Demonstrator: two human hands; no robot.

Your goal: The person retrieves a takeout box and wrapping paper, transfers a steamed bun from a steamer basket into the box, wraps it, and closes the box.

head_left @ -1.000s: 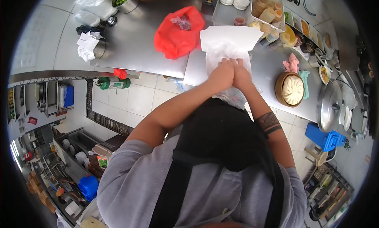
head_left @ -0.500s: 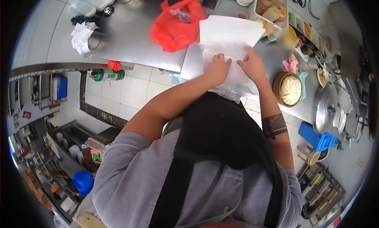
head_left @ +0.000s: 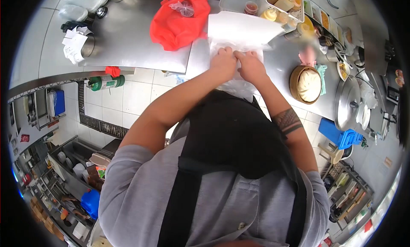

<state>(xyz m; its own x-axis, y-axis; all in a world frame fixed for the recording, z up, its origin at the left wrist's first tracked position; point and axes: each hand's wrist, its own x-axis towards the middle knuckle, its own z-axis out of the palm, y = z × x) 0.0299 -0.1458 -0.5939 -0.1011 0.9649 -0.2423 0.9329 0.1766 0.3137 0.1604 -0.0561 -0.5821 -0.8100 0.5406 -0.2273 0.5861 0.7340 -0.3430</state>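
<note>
Touching crinkly clear plastic [head_left: 240,88], the left hand [head_left: 224,62] and right hand [head_left: 252,66] are resting side by side with bent fingers, but I cannot tell if they are gripping it. The plastic is lying over an open white cardboard box [head_left: 239,29] on the shiny grey metal desk [head_left: 277,67]. This is looking like smoothing, so the next move is calling for gentle fingers. A round brown bamboo steamer [head_left: 293,85] is holding a pale, pleated bun [head_left: 309,85]

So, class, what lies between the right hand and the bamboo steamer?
In the head view, bare metal counter shows between the right hand and the bamboo steamer.
</note>
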